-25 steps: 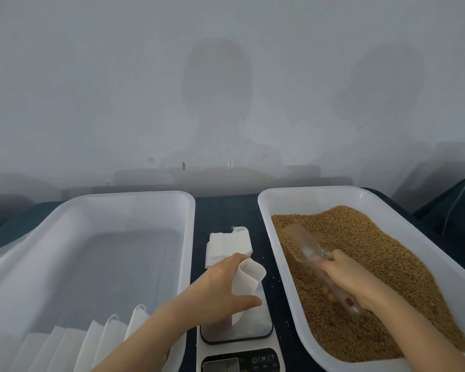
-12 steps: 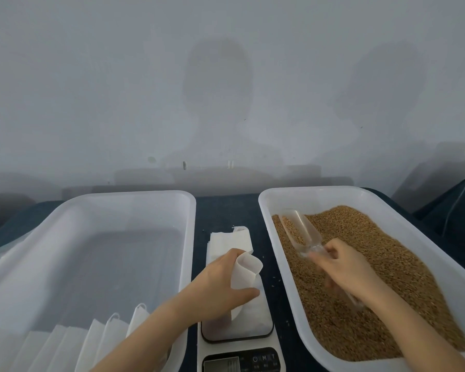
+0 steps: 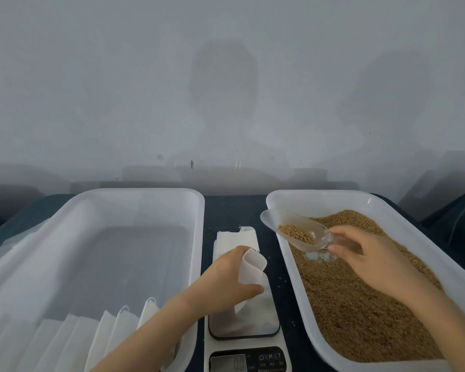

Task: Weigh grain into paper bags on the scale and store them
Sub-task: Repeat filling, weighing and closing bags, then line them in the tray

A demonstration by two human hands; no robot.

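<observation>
Our left grip (image 3: 226,275) pinches the bag (image 3: 254,267), mouth open, upright on the scale (image 3: 253,326). Our right grip (image 3: 371,261), to its right, holds the scoop (image 3: 273,220) by the handle, part-filled with grain (image 3: 297,234), over the bin (image 3: 320,194) rim. We judge: carry level, then tip slowly into the mouth. Spare bags (image 3: 234,237) lie just beyond the left grip; only the bin rim stands between.

Your left hand (image 3: 227,277) points toward 1 o'clock, fingers curled round the paper bag (image 3: 253,267); your right hand (image 3: 373,259) angles toward 10 o'clock, fingertips pinching the scoop (image 3: 295,229) handle.
</observation>
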